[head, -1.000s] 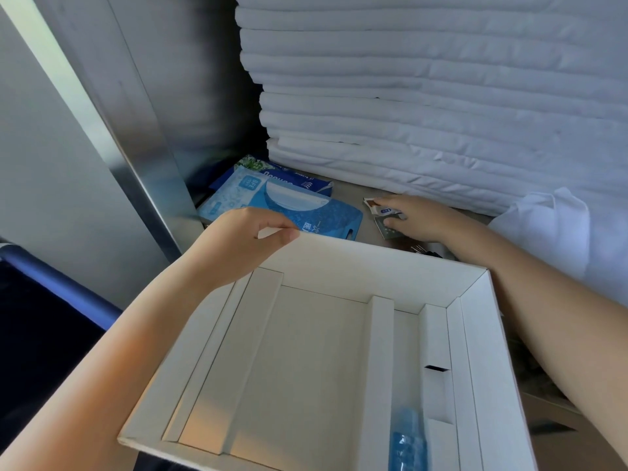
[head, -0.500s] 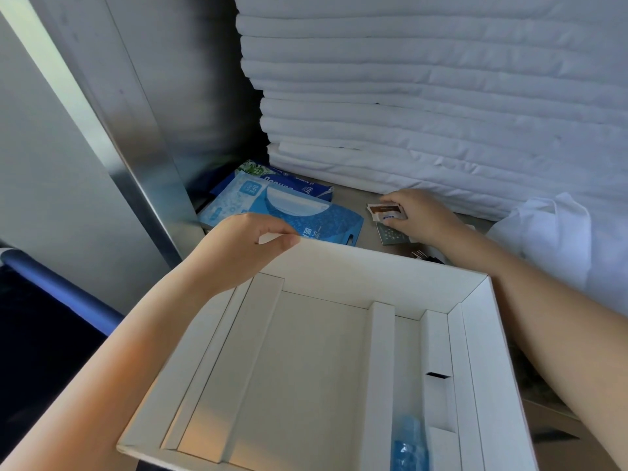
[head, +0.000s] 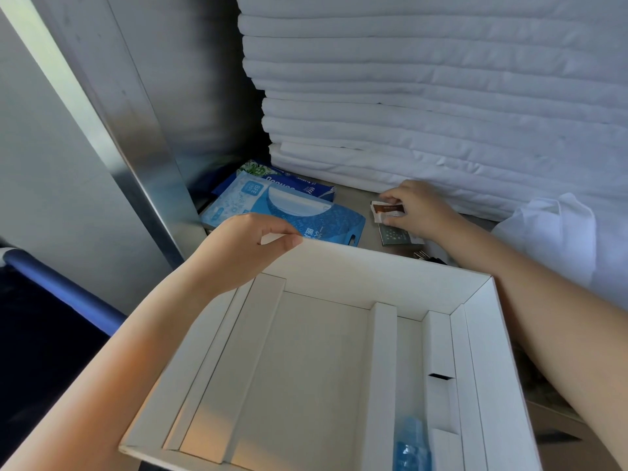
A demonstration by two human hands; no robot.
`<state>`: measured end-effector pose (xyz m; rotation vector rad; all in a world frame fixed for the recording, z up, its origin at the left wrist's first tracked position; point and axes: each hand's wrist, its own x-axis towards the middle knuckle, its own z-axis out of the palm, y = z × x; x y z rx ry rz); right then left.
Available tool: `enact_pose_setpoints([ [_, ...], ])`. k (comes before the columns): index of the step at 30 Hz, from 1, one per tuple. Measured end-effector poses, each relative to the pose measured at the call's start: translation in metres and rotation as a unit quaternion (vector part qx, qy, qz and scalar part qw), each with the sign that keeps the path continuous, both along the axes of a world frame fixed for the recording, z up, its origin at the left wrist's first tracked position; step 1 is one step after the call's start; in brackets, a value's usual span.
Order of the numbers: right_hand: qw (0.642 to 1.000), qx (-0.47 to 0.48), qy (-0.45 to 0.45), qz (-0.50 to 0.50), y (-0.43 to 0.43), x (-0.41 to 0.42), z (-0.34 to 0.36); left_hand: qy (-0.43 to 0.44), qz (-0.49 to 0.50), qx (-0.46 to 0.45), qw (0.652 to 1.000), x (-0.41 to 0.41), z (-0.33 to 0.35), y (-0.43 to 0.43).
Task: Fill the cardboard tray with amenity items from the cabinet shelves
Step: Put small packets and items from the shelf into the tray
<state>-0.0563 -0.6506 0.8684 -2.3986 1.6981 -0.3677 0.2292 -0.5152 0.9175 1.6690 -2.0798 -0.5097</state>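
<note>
**Figure: Picking sachets from the shelf while the tray hangs from one corner — points of likely failure**

Your left hand [head: 244, 246] holds the cardboard tray [head: 482, 368] at its far-left corner, thumb and fingers [head: 289, 242] pinching the rim; the tray fills the lower centre of the frame and appears to hang in front of the shelf [head: 353, 202], though what supports its near edge is out of view. Its wide middle compartments are bare. Only a blue packet [head: 409, 443] lies in the narrow channel at lower right.

Your right hand [head: 421, 209], centre right of the frame, is curled over a small pile of flat sachets on the shelf. Its fingertips pinch a brown-and-white sachet [head: 387, 209]; a dark speckled sachet [head: 396, 234] lies partly under the palm.

Risks, judged from this arrangement:

- A one-corner grip gives the tray little resistance to tilting. Should it dip toward you, the blue packet would likely slide out over the near edge.
- The sachets are thin and overlap. A pinch on one may drag a second, which could drop between shelf and tray.
- The blue tissue pack [head: 282, 212] lies just beyond the tray's far wall, beside your left knuckles. Pushing the tray forward could shove it deeper into the cabinet.
- The folded white linens [head: 424, 113] are stacked directly behind your right hand; a quick withdrawal could snag the lowest fold.
</note>
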Motion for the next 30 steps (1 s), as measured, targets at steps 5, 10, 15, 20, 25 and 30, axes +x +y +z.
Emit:
enact_pose_setpoints([
  [5, 1.000, -0.015, 0.011, -0.001, 0.003, -0.002, 0.003, -0.002, 0.006, -0.002, 1.000, -0.001, 0.000, 0.000],
  [10, 0.999, -0.019, -0.031, -0.004, 0.008, -0.002, 0.005, -0.001, 0.009, 0.000, 1.000, -0.001, 0.000, 0.001],
  [15, 0.993, 0.035, -0.110, -0.008, 0.015, -0.002, 0.010, -0.003, 0.008, 0.000, 1.000, -0.001, 0.000, 0.000],
  [20, 0.989, 0.050, -0.139, -0.002, 0.020, -0.002, 0.016, -0.002, 0.008, 0.004, 1.000, 0.000, -0.001, 0.000],
  [25, 0.988, 0.044, -0.146, -0.005, 0.023, -0.002, 0.015, -0.002, 0.007, 0.007, 1.000, 0.000, -0.002, -0.001],
  [30, 0.987, 0.018, -0.159, -0.014, 0.028, -0.002, 0.022, -0.006, 0.005, 0.008, 1.000, 0.000, -0.001, -0.001],
])
